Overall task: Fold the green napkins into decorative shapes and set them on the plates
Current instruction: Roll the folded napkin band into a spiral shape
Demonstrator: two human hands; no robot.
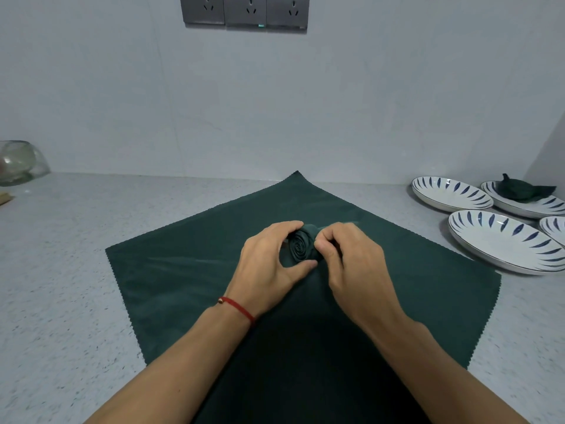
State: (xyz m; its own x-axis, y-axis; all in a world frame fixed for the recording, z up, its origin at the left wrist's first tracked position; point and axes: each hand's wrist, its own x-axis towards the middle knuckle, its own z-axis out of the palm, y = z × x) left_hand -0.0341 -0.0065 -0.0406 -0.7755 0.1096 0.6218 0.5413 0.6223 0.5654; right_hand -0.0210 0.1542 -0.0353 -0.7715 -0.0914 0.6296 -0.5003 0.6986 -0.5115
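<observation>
A dark green napkin rolled into a rose-like spiral (301, 244) stands upright on a flat green napkin (183, 270) spread on the counter. My left hand (269, 267) curls round the spiral's left side, thumb in front and fingers behind. My right hand (351, 264) pinches the roll's right edge. At the right stand several white plates with blue leaf marks; the nearest plate (501, 240) and the far-left plate (449, 194) hold nothing. A folded green napkin (522, 189) sits on the back plate (526, 206).
A speckled grey counter (76, 270) meets a pale wall. A glass bowl (18, 162) lies at the far left edge. Grey wall sockets (244, 10) hang above. A fourth plate (555, 228) is cut off at the right edge.
</observation>
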